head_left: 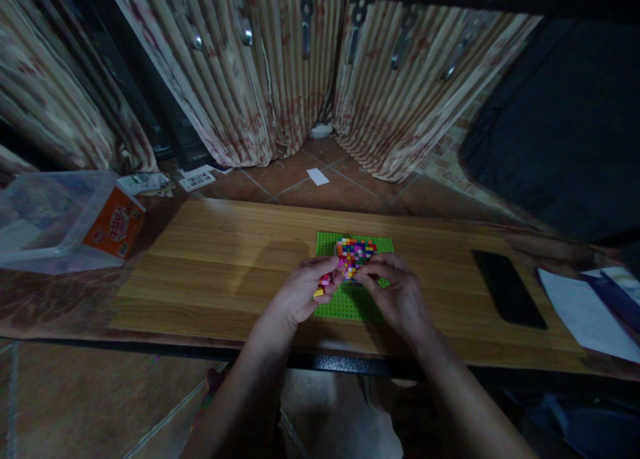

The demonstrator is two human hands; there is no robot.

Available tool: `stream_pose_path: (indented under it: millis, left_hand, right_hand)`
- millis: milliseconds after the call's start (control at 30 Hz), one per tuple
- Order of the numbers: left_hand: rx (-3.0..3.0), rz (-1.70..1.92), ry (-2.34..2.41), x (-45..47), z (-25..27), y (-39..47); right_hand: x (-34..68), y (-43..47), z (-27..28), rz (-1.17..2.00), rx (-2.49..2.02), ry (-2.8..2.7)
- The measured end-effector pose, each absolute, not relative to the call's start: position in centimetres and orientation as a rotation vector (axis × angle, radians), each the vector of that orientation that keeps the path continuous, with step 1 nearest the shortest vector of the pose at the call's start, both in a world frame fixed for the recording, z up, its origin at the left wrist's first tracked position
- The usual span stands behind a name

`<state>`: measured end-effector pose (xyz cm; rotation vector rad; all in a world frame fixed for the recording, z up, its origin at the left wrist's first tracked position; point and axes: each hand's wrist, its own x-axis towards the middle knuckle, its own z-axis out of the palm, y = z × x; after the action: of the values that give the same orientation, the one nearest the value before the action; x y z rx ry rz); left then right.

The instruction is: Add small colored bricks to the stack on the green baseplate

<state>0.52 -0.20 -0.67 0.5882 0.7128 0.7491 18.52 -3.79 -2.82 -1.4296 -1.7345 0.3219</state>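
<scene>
A green studded baseplate [350,306] lies on the wooden board in front of me. On its upper part is a block of small multicoloured building bricks [354,249]. My left hand [307,286] is closed around a few loose bricks; a yellow brick [319,292] and a pink-red brick [325,280] show at its fingers. Its thumb reaches the left side of the brick block. My right hand [395,286] has its fingers pinched together at the block's near right side. Whether a small brick sits between those fingertips is hidden.
A black phone [509,289] rests on the right of the wooden board [210,266], with white papers [585,312] beyond it. At the far left stands a clear plastic box [55,246] with an orange label. Curtains [300,86] hang behind the table.
</scene>
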Motion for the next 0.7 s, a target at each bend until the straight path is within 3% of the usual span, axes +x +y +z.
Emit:
stream_pose_path:
  millis: [700]
  left_hand:
    - [0.716, 0.648, 0.726, 0.7, -0.6, -0.5]
  right_hand:
    - [19.2, -4.5, -1.0, 0.42, -1.338, -1.6]
